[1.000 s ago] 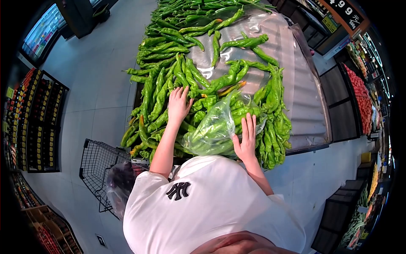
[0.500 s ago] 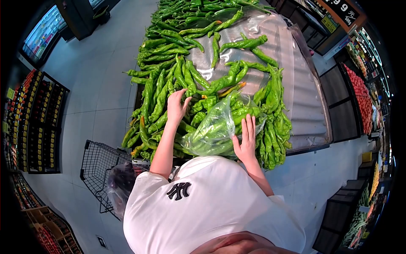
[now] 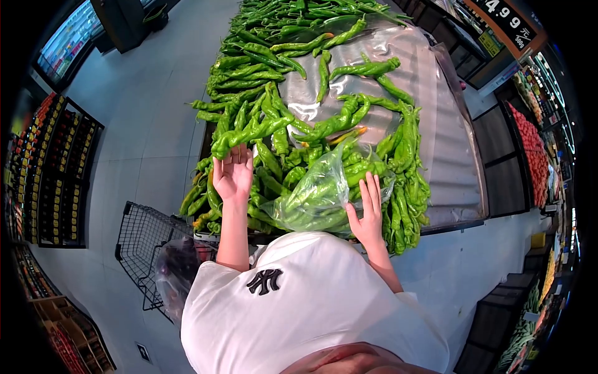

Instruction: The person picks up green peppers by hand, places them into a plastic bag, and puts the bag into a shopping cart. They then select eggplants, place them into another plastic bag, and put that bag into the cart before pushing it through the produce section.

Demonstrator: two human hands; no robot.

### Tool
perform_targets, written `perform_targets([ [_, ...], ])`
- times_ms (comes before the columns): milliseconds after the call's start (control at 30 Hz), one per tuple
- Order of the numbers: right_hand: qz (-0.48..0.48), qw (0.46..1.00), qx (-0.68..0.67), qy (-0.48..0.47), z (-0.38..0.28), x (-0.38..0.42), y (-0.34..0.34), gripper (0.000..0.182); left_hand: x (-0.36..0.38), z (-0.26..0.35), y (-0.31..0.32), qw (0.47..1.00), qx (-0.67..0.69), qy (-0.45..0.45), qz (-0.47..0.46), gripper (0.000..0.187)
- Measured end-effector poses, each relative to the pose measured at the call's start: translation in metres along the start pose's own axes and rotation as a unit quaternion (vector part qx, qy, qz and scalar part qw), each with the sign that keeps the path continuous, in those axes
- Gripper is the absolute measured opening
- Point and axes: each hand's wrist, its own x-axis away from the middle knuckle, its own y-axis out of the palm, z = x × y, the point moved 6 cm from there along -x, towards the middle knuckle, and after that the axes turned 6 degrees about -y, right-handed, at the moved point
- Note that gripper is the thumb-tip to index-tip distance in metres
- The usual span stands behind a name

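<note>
My left hand [image 3: 233,177] is turned palm up, its fingers curled beneath a long green pepper [image 3: 252,134] that it holds above the pile. My right hand [image 3: 368,210] rests against the right side of a clear plastic bag [image 3: 305,198], its fingers straight and its thumb apart. Several green peppers show through the bag's film. The bag lies on the near part of the pepper heap, close to my white shirt [image 3: 311,293]. Loose green peppers [image 3: 405,206] lie right beside my right hand.
Behind the heap is a grey ridged display surface [image 3: 445,149], with darker, thinner peppers [image 3: 280,15] at its far end. A black wire cart [image 3: 146,249] stands on the floor at my left. Bottle shelves [image 3: 59,174] are farther left; a price sign [image 3: 504,22] hangs at upper right.
My left hand has moved left and down, turned from palm down to palm up, and lifted a green pepper from the pile. My right hand stays at the bag.
</note>
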Motion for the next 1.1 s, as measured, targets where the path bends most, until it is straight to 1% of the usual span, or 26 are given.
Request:
perform_targets([
  [33, 0.015, 1.0, -0.019, 0.01, -0.003, -0.003, -0.005, 0.055, 0.006, -0.002, 0.007, 0.999, 0.038, 0.002, 0.032, 0.041],
  [133, 0.01, 0.999, -0.05, 0.017, -0.004, -0.006, -0.013, 0.046, 0.022, -0.012, 0.025, 0.987, 0.13, -0.031, 0.094, 0.045],
  [167, 0.031, 0.998, -0.059, 0.022, -0.008, -0.01, -0.017, 0.036, 0.025, -0.018, 0.04, 0.991, 0.111, -0.077, 0.01, 0.046],
  [200, 0.031, 0.997, -0.067, 0.019, -0.01, -0.011, -0.019, 0.035, 0.028, -0.021, 0.043, 0.992, 0.1, -0.057, 0.057, 0.042],
  [267, 0.028, 0.996, -0.082, 0.012, -0.015, -0.013, -0.023, 0.032, 0.032, -0.033, 0.039, 0.988, 0.113, -0.097, 0.029, 0.04],
  [300, 0.048, 0.995, -0.083, 0.018, -0.023, -0.018, -0.028, 0.022, 0.033, -0.044, 0.042, 0.976, 0.15, -0.139, 0.08, 0.039],
  [333, 0.038, 0.995, -0.095, 0.008, -0.027, -0.018, -0.029, 0.02, 0.034, -0.052, 0.05, 0.969, 0.144, -0.189, 0.066, 0.042],
  [400, 0.02, 0.993, -0.118, -0.011, -0.032, -0.017, -0.031, 0.015, 0.04, -0.069, 0.068, 0.965, 0.117, -0.224, 0.075, 0.035],
  [433, 0.028, 0.992, -0.119, -0.017, -0.041, -0.022, -0.034, 0.01, 0.042, -0.078, 0.073, 0.953, 0.167, -0.247, 0.053, 0.039],
  [533, 0.015, 0.982, -0.183, -0.04, -0.053, -0.024, -0.037, 0.01, 0.05, -0.107, 0.087, 0.936, 0.174, -0.304, 0.043, 0.049],
  [567, 0.013, 0.98, -0.198, -0.034, -0.059, -0.028, -0.039, 0.012, 0.055, -0.118, 0.086, 0.931, 0.15, -0.328, 0.056, 0.055],
  [600, -0.007, 0.974, -0.223, -0.035, -0.058, -0.026, -0.035, 0.033, 0.062, -0.131, 0.093, 0.929, 0.103, -0.349, 0.07, 0.058],
  [667, -0.01, 0.943, -0.329, 0.041, -0.06, -0.029, -0.026, 0.06, 0.082, -0.158, 0.103, 0.912, 0.01, -0.408, 0.046, 0.066],
  [700, -0.034, 0.938, -0.343, 0.028, -0.058, -0.03, -0.022, 0.077, 0.095, -0.171, 0.102, 0.885, -0.069, -0.459, 0.028, 0.069],
  [733, -0.052, 0.93, -0.363, 0.024, -0.055, -0.027, -0.017, 0.08, 0.109, -0.18, 0.098, 0.85, -0.147, -0.505, 0.008, 0.072],
  [767, -0.05, 0.885, -0.458, 0.066, -0.054, -0.026, -0.013, 0.08, 0.123, -0.188, 0.084, 0.801, -0.24, -0.546, -0.058, 0.076],
  [800, -0.047, 0.828, -0.548, 0.105, -0.058, -0.029, -0.012, 0.08, 0.127, -0.19, 0.094, 0.765, -0.292, -0.556, -0.144, 0.067],
  [833, -0.053, 0.815, -0.567, 0.106, -0.06, -0.03, -0.016, 0.077, 0.131, -0.193, 0.089, 0.745, -0.302, -0.568, -0.175, 0.058],
  [867, -0.031, 0.798, -0.586, 0.135, -0.056, -0.027, -0.018, 0.072, 0.134, -0.195, 0.084, 0.725, -0.312, -0.579, -0.206, 0.051],
  [933, 0.033, 0.818, -0.554, 0.152, -0.042, -0.021, -0.024, 0.066, 0.122, -0.188, 0.088, 0.752, -0.364, -0.53, -0.145, 0.045],
  [967, 0.088, 0.834, -0.521, 0.158, -0.03, -0.015, -0.026, 0.061, 0.117, -0.184, 0.089, 0.763, -0.389, -0.504, -0.114, 0.043],
  [1000, 0.126, 0.841, -0.505, 0.147, -0.026, -0.018, -0.032, 0.062, 0.111, -0.179, 0.084, 0.781, -0.412, -0.462, -0.081, 0.041],
  [1067, 0.154, 0.865, -0.452, 0.157, -0.019, -0.022, -0.042, 0.061, 0.105, -0.171, 0.074, 0.808, -0.387, -0.443, -0.037, 0.038],
  [1100, 0.146, 0.859, -0.459, 0.17, -0.016, -0.02, -0.042, 0.057, 0.102, -0.164, 0.077, 0.806, -0.373, -0.458, -0.031, 0.033],
])
